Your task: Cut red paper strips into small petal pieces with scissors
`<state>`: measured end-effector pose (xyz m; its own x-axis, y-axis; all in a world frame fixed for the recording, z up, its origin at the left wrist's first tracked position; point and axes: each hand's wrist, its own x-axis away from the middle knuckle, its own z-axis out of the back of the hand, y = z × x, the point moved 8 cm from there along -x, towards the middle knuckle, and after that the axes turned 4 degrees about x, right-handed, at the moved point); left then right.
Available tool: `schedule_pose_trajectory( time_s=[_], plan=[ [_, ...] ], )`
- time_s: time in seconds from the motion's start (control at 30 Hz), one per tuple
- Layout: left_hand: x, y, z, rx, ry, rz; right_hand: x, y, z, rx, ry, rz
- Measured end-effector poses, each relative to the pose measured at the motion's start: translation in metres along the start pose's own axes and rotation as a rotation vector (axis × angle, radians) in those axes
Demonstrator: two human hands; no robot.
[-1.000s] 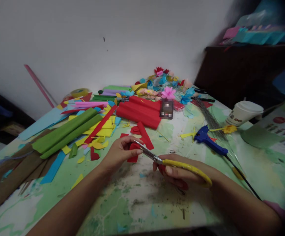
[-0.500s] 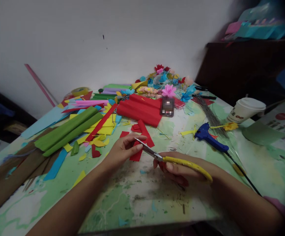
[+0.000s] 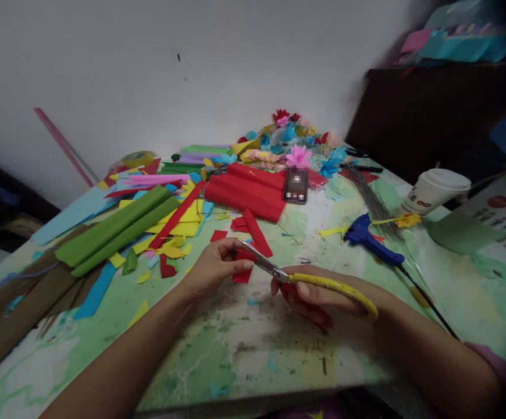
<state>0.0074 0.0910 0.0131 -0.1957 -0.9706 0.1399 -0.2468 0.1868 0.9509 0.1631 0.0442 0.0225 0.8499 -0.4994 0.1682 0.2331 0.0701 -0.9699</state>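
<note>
Above the bench (image 3: 244, 349), our left hand (image 3: 216, 265) pinches a small red paper piece (image 3: 242, 274); our right hand (image 3: 318, 304), closed around yellow-handled scissors (image 3: 323, 284), sets the blades in it. We judge the thumb (image 3: 241, 266) close enough to be nicked, should the paper slip.

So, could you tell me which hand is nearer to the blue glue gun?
Right. The right hand, holding the yellow scissors, sits just on the near side of the blue glue gun; the left hand, pinching a red paper piece, is farther away on its left.
</note>
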Motion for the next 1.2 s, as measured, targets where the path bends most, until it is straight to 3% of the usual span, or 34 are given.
schedule_pose_trajectory(
  time_s=[0.4,0.63,0.73,0.83,0.93,1.03,1.1,1.2],
  plan=[
    [-0.002,-0.005,0.002,-0.022,-0.021,0.077,-0.003,0.001,-0.006,-0.169,-0.061,0.069],
    [-0.002,-0.003,0.001,-0.064,-0.028,0.078,-0.005,0.009,-0.003,-0.175,-0.019,0.002],
    [-0.005,-0.001,0.007,-0.152,-0.017,0.047,-0.009,0.013,0.003,-0.008,0.044,-0.053],
    [-0.012,0.010,0.022,-0.279,0.035,-0.061,-0.014,0.011,0.020,0.369,0.233,-0.092],
    [-0.020,0.024,0.051,-0.445,0.190,-0.187,-0.013,0.008,0.034,0.856,0.424,-0.201],
    [-0.022,0.039,0.075,-0.724,0.363,-0.359,-0.013,0.008,0.033,1.101,0.433,-0.240],
    [-0.023,0.044,0.072,-0.969,0.342,-0.490,-0.014,0.005,0.027,1.127,0.390,-0.185],
    [-0.024,0.034,0.053,-1.184,0.193,-0.594,-0.016,-0.002,0.020,1.140,0.365,-0.120]
  ],
)
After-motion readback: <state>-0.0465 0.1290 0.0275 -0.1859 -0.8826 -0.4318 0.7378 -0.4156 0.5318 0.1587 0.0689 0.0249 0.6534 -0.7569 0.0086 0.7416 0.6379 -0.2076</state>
